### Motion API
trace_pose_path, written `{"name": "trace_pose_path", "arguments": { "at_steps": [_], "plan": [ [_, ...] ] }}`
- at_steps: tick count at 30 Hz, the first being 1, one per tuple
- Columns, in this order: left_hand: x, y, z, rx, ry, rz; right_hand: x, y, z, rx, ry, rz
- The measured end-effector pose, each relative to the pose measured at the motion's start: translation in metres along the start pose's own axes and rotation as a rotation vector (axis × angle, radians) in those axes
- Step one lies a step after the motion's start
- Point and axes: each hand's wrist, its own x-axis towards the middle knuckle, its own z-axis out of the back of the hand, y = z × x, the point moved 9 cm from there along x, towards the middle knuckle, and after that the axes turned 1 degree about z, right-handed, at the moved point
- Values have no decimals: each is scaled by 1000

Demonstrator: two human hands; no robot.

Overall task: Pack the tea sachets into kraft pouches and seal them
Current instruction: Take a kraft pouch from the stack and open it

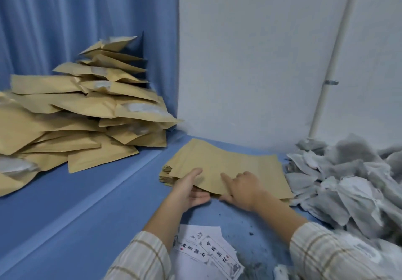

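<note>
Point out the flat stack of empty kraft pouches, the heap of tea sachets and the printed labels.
stack of empty kraft pouches (235,166): head view, top pouch's bare face.
heap of tea sachets (348,192): head view, a sachet mid-heap.
printed labels (208,249): head view, a label's lettered face.

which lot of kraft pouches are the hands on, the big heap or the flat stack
The flat stack of empty pouches at centre: left hand and right hand grip its near edge. The bulging heap of filled pouches sits untouched.
</note>
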Motion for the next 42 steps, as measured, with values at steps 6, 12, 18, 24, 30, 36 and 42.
{"name": "trace_pose_path", "arguments": {
  "at_steps": [6,12,18,24,30,36,42],
  "plan": [
    [-12,2,-5,-279,-51,-61,-32,7,16,16,-151,149],
    [-54,-21,-1,-311,-159,-391,-67,14,37,119,-212,159],
    [-153,-74,-5,308,-389,-928,-109,-2,101,1055,-273,-80],
    [-274,-75,-78,1116,-354,-1562,-152,-17,185,2239,-520,-196],
    [-322,-24,-103,1462,-610,-1835,-213,-31,160,2024,-753,-566],
    [-290,44,-96,1906,-615,-1457,-225,0,80,2116,-472,-786],
    [-215,117,-68,1716,152,-651,-239,17,22,2157,-300,-898]
  ]
}}
